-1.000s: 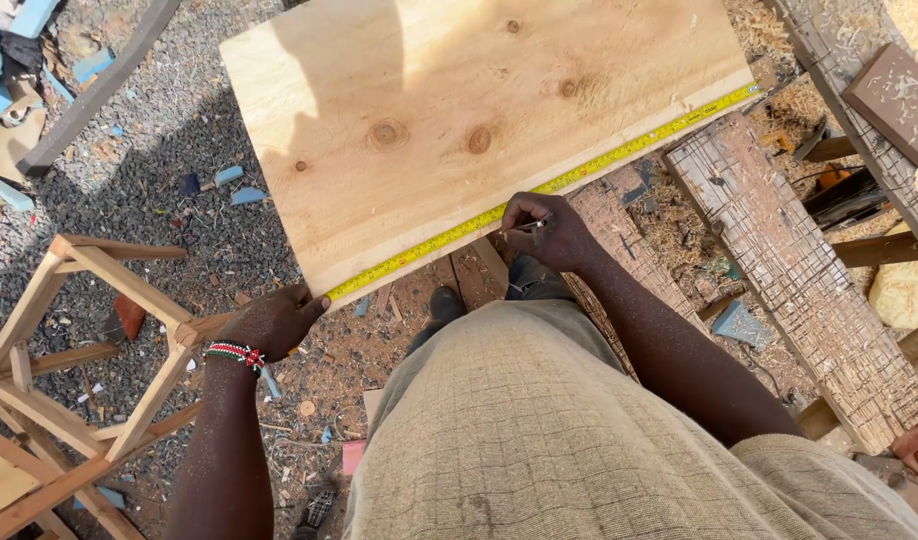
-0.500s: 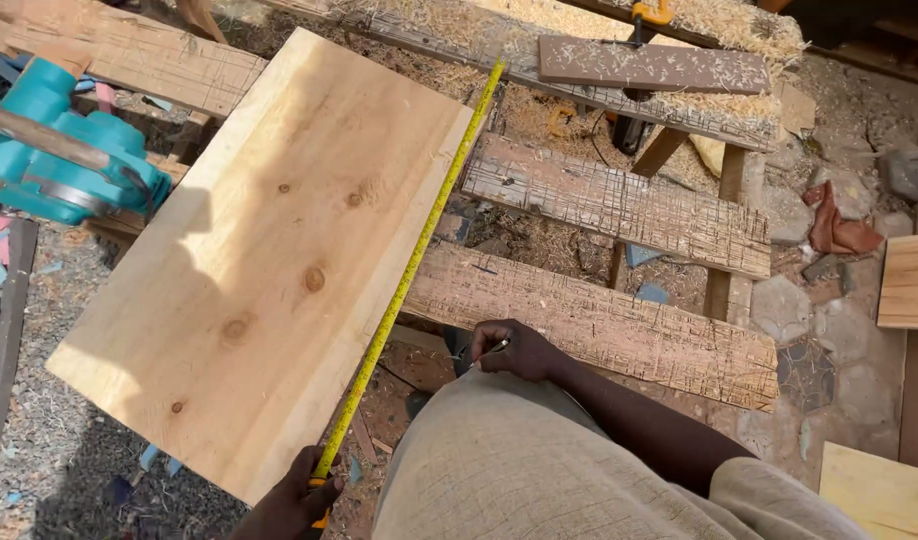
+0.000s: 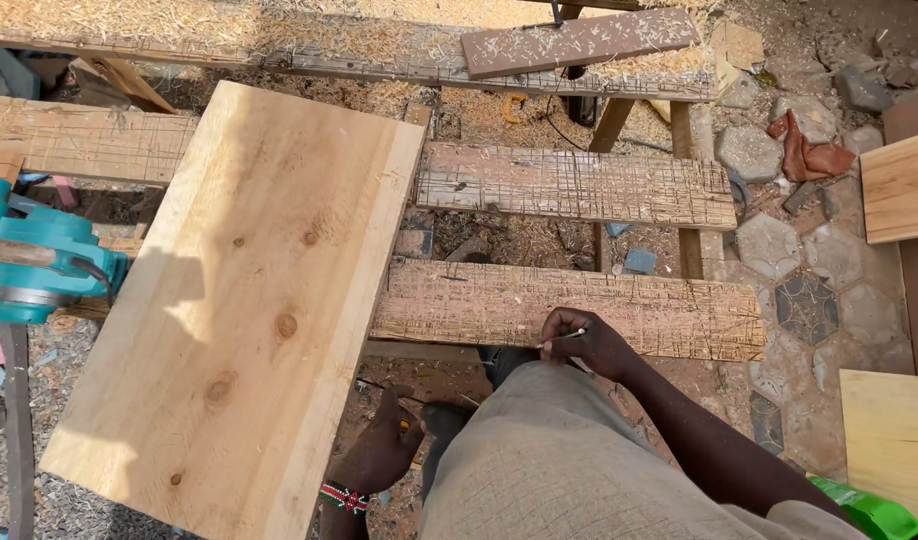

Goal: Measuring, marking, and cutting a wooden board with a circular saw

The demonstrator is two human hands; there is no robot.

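Note:
A wide pale wooden board [image 3: 249, 300] with knots lies slanted across the workbench. My left hand [image 3: 379, 452], with a beaded band at the wrist, is closed below the board's near right edge around a tape measure [image 3: 405, 425], of which only a bit of yellow shows. My right hand [image 3: 591, 342] rests at the near edge of a scored bench slat [image 3: 619, 300] and pinches a thin pencil [image 3: 571, 335]. My lap in grey-beige cloth fills the bottom middle.
A teal power saw [image 3: 39, 262] sits at the left edge beside the board. More scarred slats [image 3: 579, 185] and a sawdust-covered beam [image 3: 279, 40] lie beyond. Pale boards [image 3: 899, 185] lean at the right on stone paving; a red rag [image 3: 807, 150] lies there.
The yellow tape that ran along the board's right edge is no longer stretched out. My left hand now sits closed below the board. My view has shifted and the right hand has moved little.

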